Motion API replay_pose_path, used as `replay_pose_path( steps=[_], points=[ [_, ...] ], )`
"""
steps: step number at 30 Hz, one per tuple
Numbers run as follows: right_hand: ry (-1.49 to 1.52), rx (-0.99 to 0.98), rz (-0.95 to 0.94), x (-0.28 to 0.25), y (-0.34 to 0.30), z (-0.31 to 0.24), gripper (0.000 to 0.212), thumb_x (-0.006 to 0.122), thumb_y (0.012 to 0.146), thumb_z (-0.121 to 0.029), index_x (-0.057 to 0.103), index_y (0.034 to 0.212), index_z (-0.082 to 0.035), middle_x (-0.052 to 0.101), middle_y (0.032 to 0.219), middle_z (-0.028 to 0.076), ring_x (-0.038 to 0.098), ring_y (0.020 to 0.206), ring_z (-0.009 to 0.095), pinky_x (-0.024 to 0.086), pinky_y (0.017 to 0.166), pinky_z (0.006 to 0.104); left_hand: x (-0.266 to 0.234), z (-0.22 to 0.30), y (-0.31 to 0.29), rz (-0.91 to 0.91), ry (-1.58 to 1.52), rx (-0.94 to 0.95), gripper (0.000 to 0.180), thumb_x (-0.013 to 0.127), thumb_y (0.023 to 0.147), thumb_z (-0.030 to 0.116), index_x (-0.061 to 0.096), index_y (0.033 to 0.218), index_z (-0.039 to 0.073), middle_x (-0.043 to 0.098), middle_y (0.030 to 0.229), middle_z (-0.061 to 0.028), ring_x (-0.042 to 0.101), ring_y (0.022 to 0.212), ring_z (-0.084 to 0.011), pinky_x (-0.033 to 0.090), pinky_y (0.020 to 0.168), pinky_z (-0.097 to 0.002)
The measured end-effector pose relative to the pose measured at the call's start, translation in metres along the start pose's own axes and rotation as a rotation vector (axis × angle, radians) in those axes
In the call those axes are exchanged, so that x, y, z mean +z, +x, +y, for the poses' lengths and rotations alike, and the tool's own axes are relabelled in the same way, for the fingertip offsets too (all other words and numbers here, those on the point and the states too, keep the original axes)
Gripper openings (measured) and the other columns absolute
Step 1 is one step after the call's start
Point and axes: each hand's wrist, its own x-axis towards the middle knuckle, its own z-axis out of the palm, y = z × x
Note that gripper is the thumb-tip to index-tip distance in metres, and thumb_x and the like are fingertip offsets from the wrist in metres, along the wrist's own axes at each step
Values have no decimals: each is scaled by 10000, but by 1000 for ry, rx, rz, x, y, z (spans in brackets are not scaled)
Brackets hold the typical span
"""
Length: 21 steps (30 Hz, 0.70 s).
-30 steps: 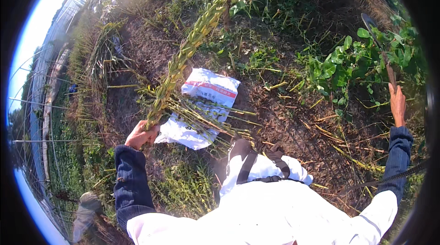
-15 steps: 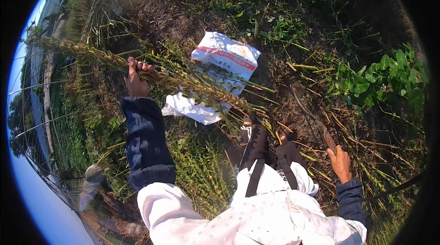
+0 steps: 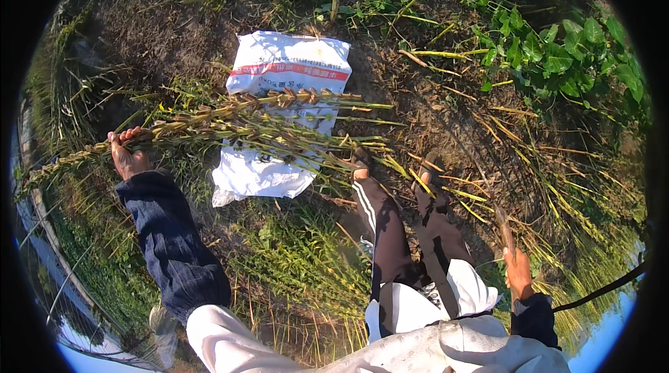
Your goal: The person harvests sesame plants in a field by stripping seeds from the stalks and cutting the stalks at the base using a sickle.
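Note:
My left hand (image 3: 130,153) is closed around cut sesame stalks (image 3: 188,129), long and lined with dry yellow-brown pods. The stalks run nearly level across a white woven sack (image 3: 286,59) with a red band, spread on the ground ahead of my feet. More cut stalks lie over the sack's middle, their bare ends pointing right. At the lower right, my right hand (image 3: 518,272) grips the wooden handle of a sickle (image 3: 506,230). Its thin, dark curved blade reaches up and left above the soil and is hard to make out there.
My feet (image 3: 360,164) stand on bare soil just right of the sack. Cut stubble (image 3: 460,195) and loose stalks litter the right side. Broad-leaved green plants (image 3: 557,52) grow at the upper right, and standing stalks (image 3: 306,268) nearer me. Another person (image 3: 164,335) shows at the lower left.
My left hand has swung the sesame stalks from a slant to nearly level across the sack. The view has shifted, and the sickle stays in my right hand.

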Motion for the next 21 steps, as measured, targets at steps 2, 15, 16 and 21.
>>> replay_pose_path(
  steps=[2,15,16,21],
  points=[
    [79,52,-12,9,-1,9,393,493,930,-422,494,902,-29,443,478,44,433,302,155,353,282,291,2,-7,-1,-27,-29,-62,380,525,946,299,423,662,70,423,589,-34,445,579,-193,477,653,-379],
    [66,122,71,11,-13,-15,487,560,871,-469,548,791,11,526,535,89,556,414,202,449,409,327,-175,-237,57,205,400,-581,564,719,734,529,563,1127,155,560,1006,-94,526,903,-240,471,767,-432],
    [130,132,60,13,-18,-3,496,554,872,-481,552,806,10,543,562,86,563,438,188,455,416,322,-173,-256,45,433,657,-559,825,715,637,660,461,1283,215,468,1145,-122,478,979,-260,447,765,-440],
    [532,115,-95,8,-27,13,311,665,824,-306,509,879,-43,488,579,7,483,433,100,407,382,275,-155,-279,7,211,833,-634,619,682,676,516,485,1150,170,501,1004,-118,531,875,-250,471,674,-430]
  ],
)
